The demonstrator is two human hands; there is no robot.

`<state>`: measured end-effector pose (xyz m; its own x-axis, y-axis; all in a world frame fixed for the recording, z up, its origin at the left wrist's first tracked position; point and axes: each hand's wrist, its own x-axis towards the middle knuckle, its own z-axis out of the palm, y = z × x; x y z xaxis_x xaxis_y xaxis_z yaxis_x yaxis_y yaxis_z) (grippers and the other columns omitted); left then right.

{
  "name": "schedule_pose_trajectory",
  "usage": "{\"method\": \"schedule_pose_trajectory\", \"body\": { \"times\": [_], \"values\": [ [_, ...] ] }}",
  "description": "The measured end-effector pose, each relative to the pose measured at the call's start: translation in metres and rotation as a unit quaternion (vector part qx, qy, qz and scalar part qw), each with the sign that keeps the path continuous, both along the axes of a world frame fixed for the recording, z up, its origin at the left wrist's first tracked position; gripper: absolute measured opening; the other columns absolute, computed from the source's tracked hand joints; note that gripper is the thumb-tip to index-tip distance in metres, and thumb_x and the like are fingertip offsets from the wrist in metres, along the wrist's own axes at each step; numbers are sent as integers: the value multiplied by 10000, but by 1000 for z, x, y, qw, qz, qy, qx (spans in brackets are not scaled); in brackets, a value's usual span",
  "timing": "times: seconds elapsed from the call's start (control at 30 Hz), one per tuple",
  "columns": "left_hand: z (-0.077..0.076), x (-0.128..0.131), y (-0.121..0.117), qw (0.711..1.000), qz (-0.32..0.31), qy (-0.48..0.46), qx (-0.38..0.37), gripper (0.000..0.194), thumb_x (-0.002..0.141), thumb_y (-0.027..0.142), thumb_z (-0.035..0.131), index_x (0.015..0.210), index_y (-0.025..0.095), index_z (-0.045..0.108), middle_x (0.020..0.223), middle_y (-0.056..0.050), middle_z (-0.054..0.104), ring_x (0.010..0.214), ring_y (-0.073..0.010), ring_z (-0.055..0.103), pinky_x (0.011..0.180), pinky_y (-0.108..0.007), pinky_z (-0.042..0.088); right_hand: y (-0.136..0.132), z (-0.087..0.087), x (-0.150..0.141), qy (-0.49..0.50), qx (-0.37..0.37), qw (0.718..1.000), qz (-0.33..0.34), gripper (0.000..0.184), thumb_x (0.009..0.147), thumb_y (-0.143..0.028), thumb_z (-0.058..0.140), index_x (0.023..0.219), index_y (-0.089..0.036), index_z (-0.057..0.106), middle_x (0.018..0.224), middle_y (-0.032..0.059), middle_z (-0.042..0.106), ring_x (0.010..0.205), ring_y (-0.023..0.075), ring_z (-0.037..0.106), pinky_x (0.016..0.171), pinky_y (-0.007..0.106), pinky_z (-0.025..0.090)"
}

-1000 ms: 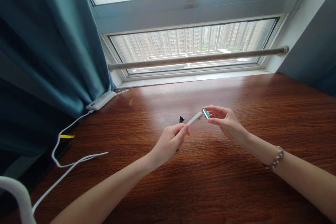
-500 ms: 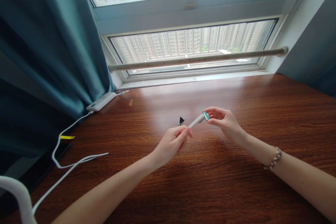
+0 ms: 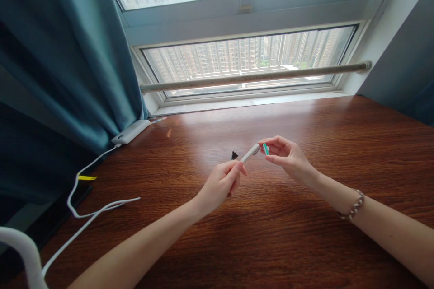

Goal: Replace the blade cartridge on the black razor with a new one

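My left hand (image 3: 222, 181) is closed around the lower end of a white razor handle (image 3: 250, 153), which slants up to the right and has a row of dark comb-like teeth near its tip. Between the thumb and fingers of my right hand (image 3: 288, 156) is a small green-and-white piece (image 3: 266, 149) that looks like a razor head. It is held just beyond the handle's tip, with a narrow gap showing. Just behind my left hand, a small black object (image 3: 234, 155) shows partly on the wooden table (image 3: 288, 226); its kind is unclear.
At the table's left edge a white power bank-like box (image 3: 131, 132) lies by the blue curtain (image 3: 74, 54), with a white cable (image 3: 91, 213) running from it. A yellow strip (image 3: 87, 177) is nearby. A rail (image 3: 254, 78) crosses the window behind the table.
The green-and-white piece was up against the handle's tip and now sits slightly apart from it. My left hand and the handle have shifted a little to the left.
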<state>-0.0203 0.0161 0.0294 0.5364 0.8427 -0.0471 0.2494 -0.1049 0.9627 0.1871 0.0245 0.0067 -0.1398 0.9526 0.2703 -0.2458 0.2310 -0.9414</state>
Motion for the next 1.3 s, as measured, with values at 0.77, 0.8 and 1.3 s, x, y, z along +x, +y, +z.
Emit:
{"method": "schedule_pose_trajectory", "body": {
  "times": [0.77, 0.8, 1.3],
  "values": [
    [2, 0, -4, 983, 10, 128, 130, 369, 857, 418, 340, 733, 159, 573, 435, 55, 422, 441, -92, 403, 471, -204, 311, -4, -1, 1, -170, 123, 978, -17, 395, 649, -202, 693, 1006, -179, 526, 928, 67, 574, 759, 146, 526, 693, 305, 455],
    [2, 0, -4, 983, 10, 131, 132, 371, 858, 418, 339, 733, 159, 574, 434, 56, 419, 441, -91, 403, 472, -204, 311, -4, -2, 2, -174, 131, 976, -24, 398, 647, -203, 693, 1006, -182, 523, 919, 61, 563, 742, 140, 519, 692, 304, 457],
    [-1, -1, -2, 994, 20, 67, 80, 356, 855, 447, 342, 773, 167, 547, 435, 69, 361, 407, -81, 350, 434, -195, 287, -3, 1, 4, -163, 138, 976, -30, 404, 626, -226, 720, 984, -202, 535, 905, 38, 549, 820, 164, 529, 732, 315, 461]
  ]
}}
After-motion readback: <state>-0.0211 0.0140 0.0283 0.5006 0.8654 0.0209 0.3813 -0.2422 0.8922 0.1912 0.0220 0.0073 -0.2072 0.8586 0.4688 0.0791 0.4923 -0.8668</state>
